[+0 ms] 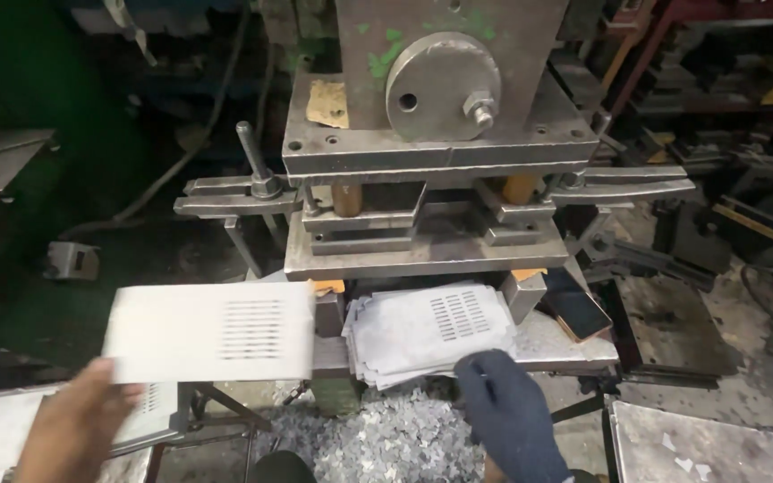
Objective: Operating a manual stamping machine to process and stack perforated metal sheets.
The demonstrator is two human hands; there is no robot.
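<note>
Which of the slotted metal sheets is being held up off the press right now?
The single slotted sheet on the left, gripped at its lower left corner by the bare left hand. The others lie stacked on the press bed, under the gloved right hand.

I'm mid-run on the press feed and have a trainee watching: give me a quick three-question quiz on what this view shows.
1. True or false: the left hand is bare and the right hand wears a dark glove.
2. Which hand holds the slotted metal sheet off to the side of the press? A) left B) right C) neither
3. Fill in: the gloved hand rests on a ____ of slotted sheets at the front of the press bed.

Key: 1 true. 2 A. 3 stack.
</note>
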